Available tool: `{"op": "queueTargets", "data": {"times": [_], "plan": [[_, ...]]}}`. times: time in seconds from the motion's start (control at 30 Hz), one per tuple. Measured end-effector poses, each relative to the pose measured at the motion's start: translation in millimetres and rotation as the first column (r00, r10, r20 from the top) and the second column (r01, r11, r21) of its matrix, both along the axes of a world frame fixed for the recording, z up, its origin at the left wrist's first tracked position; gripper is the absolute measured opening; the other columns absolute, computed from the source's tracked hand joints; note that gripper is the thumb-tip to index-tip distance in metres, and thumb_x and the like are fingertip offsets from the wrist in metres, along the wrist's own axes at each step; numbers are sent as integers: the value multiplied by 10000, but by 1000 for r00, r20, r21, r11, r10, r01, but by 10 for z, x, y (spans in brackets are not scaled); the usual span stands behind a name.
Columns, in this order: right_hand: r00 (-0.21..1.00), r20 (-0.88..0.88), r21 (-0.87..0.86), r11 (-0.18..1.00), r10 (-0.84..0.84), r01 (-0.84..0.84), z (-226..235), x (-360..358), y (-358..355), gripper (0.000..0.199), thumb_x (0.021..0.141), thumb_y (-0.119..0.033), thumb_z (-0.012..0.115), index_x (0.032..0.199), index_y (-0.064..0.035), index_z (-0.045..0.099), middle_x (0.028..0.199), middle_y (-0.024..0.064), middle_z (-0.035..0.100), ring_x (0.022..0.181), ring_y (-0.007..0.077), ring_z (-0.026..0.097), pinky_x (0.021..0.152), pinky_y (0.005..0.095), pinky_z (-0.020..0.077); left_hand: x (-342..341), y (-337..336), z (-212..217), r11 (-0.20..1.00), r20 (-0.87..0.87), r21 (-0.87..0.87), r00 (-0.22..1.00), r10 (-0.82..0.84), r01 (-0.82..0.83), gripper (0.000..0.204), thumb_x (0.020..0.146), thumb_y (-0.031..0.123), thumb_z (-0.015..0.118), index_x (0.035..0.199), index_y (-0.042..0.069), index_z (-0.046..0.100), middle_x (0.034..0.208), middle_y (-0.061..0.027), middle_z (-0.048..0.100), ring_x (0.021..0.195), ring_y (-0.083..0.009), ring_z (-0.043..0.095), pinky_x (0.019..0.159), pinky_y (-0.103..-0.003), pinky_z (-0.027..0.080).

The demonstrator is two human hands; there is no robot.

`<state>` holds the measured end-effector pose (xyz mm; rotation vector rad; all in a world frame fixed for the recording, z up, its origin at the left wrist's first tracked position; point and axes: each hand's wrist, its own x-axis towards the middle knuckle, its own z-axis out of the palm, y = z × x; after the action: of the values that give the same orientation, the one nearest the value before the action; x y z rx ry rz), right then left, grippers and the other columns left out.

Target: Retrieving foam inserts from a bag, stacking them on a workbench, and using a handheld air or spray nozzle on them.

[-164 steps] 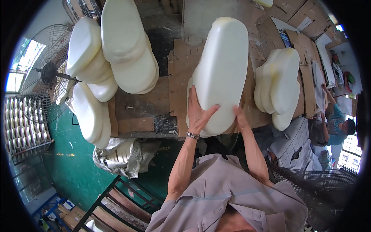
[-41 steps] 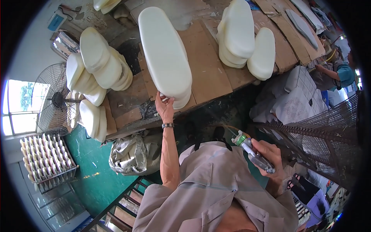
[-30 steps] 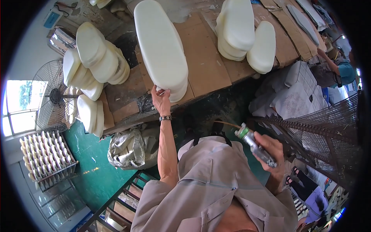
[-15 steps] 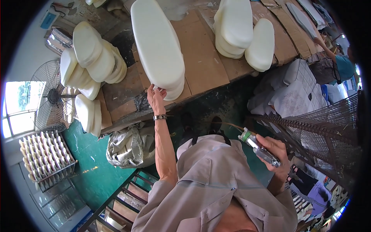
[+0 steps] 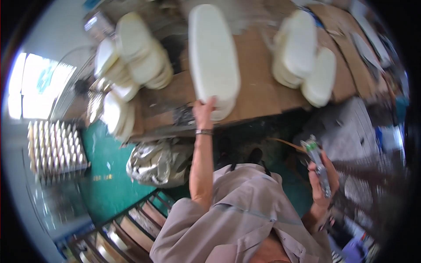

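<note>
A stack of long, rounded, cream-white foam pads point(image 5: 214, 52) lies at the table's near edge, its long side pointing away from me. My left hand point(image 5: 204, 113) is closed on the near end of the top pad, with the fingertips over its edge; motion blur hides the finer grip. Out to the right, clear of the table, my right hand point(image 5: 328, 177) grips a slim metal hand tool point(image 5: 319, 166) with a green collar. A thin yellowish hose point(image 5: 287, 143) runs close to the tool's far end.
More foam pads stand in piles at the left point(image 5: 147, 61) and right point(image 5: 296, 48) of the cardboard-covered table point(image 5: 258, 83). A plastic sack point(image 5: 151, 164) sits below the table. A slatted rack point(image 5: 127, 219) is near my left side, with a fan point(image 5: 81, 87) farther left.
The whole view has swung, so the table and piles appear farther right and slightly lower, and blurred. My left hand stays at the pad's near end; the tool in my right hand points more upright.
</note>
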<state>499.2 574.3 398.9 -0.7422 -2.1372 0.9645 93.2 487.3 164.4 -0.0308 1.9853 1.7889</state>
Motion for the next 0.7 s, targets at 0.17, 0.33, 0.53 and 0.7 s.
{"op": "queueTargets", "data": {"times": [0.17,0.33,0.53,0.7], "plan": [[999,35,-35,999,-21,22,-219,20,-27,449,923,-98,633,1316,116,582,929,156,702,832,231,695,806,341,564,196,192,497,846,87,533,992,-92,32,572,801,94,773,1311,-27,543,1156,-109,663,1038,-197,635,892,-344,526],[992,99,-98,993,80,-70,-221,-261,-54,445,938,-146,621,1319,83,599,922,154,712,821,248,706,811,349,567,150,47,685,625,132,781,981,-145,-12,695,812,10,744,1433,-4,433,1369,-139,557,1259,-237,562,1073,-399,487],[980,123,-72,986,156,-148,-145,-661,-126,463,902,-86,620,1334,79,589,895,175,688,781,254,686,737,352,548,3,-669,824,494,155,855,987,41,-155,620,799,8,704,1371,-21,466,1269,-143,609,1163,-265,633,999,-439,562],[959,161,-91,971,233,-220,-190,-961,-176,470,877,-35,633,1335,63,595,903,151,673,789,237,659,737,327,521,-661,-1658,928,481,-80,861,888,453,-167,559,908,38,641,1422,-38,436,1311,-176,595,1205,-295,608,1055,-495,517]]}}
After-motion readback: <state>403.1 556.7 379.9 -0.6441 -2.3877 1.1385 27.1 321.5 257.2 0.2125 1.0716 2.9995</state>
